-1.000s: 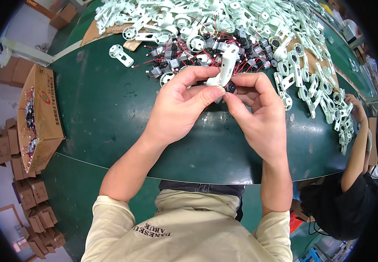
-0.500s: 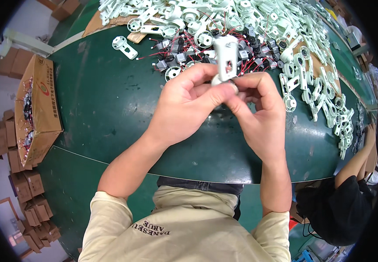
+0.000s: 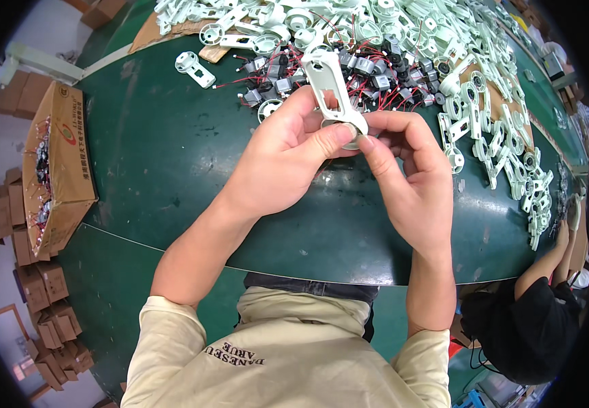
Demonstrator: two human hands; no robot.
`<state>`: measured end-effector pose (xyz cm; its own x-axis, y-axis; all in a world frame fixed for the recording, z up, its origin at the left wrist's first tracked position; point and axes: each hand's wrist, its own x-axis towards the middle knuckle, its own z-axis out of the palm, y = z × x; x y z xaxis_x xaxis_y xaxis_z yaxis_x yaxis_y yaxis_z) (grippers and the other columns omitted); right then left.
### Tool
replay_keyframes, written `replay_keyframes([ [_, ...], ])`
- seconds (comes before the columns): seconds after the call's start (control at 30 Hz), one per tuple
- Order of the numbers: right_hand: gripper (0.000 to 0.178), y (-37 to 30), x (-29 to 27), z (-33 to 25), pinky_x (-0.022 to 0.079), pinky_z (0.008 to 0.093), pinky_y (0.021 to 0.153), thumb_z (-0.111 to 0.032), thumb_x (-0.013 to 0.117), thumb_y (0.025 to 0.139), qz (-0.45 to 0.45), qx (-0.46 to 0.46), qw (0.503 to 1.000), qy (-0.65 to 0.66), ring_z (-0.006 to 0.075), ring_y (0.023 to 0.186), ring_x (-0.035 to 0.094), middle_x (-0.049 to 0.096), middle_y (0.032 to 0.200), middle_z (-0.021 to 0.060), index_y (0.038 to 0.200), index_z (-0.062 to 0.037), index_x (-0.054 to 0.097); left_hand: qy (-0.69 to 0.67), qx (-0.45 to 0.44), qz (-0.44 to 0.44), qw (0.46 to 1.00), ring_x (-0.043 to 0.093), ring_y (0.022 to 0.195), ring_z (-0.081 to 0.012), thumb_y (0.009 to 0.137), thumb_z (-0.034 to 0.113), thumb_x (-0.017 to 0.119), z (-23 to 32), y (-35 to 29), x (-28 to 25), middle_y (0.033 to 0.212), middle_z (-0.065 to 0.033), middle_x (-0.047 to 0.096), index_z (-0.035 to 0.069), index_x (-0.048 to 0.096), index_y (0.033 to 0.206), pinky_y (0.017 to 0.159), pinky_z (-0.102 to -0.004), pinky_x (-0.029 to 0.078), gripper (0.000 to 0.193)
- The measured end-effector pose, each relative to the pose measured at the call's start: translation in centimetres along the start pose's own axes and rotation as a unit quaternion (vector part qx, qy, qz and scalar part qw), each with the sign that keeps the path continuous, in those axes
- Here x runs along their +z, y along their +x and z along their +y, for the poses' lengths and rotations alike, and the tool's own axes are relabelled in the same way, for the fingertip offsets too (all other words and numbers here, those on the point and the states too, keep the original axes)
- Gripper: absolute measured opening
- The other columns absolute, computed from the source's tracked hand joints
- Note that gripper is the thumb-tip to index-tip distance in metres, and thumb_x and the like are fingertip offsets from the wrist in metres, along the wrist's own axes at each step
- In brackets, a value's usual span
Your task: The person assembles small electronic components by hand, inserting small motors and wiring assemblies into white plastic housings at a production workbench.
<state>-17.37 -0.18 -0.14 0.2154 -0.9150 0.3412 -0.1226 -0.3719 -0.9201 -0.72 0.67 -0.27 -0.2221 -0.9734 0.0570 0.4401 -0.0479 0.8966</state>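
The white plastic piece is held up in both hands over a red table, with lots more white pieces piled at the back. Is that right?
Not quite: the table is dark green, not red. The head view shows it. The rest holds: the left hand and right hand together hold the white plastic piece above it, and many more white pieces lie piled at the back.

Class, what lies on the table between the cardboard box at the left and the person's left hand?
Head view: only bare green table separates box and left hand.
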Motion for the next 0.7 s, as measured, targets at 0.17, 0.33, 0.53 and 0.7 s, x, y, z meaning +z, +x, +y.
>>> replay_keyframes([
  [0.17,0.014,-0.1,0.0,-0.3,0.043,0.0195,0.061,0.000,0.062,0.085,0.000,0.031,0.998,0.049,0.0041,0.068,0.049,0.060,0.084,0.0005,0.100,0.0007,0.061,0.039,-0.002,-0.010,0.999,0.057,0.106,-0.0206,0.092,0.005,0.055,0.0,-0.1,0.0,0.115,-0.0115,0.057,0.000,0.044,0.125,0.092,-0.0372,0.051,0.035],
  [0.33,0.015,0.2,-0.2,-1.0,0.045,0.0187,0.066,-0.003,0.060,0.089,0.035,0.088,0.990,0.107,0.0042,0.073,0.053,0.060,0.088,0.0017,0.103,0.0013,0.059,0.053,-0.032,0.026,0.998,0.060,0.099,-0.0143,0.090,0.002,0.058,0.6,-0.2,0.7,0.115,-0.0088,0.055,0.000,0.046,0.124,0.086,-0.0279,0.050,0.036],
  [0.53,0.018,0.2,0.3,-0.9,0.046,0.0209,0.074,-0.005,0.060,0.089,0.029,0.149,0.966,0.209,0.0066,0.082,0.055,0.058,0.095,0.0026,0.105,-0.0002,0.053,0.088,0.026,0.031,0.995,0.061,0.095,-0.0125,0.089,-0.001,0.057,-0.4,-0.4,1.1,0.112,-0.0082,0.056,-0.001,0.048,0.121,0.084,-0.0260,0.051,0.034],
  [0.7,0.020,0.1,0.6,-0.7,0.046,0.0222,0.075,-0.006,0.061,0.088,0.040,0.193,0.944,0.264,0.0078,0.085,0.054,0.056,0.094,0.0025,0.104,-0.0014,0.050,0.173,0.099,0.037,0.979,0.062,0.092,-0.0123,0.086,-0.003,0.059,-1.7,-0.3,0.9,0.102,-0.0060,0.058,-0.001,0.055,0.113,0.079,-0.0263,0.052,0.028],
])
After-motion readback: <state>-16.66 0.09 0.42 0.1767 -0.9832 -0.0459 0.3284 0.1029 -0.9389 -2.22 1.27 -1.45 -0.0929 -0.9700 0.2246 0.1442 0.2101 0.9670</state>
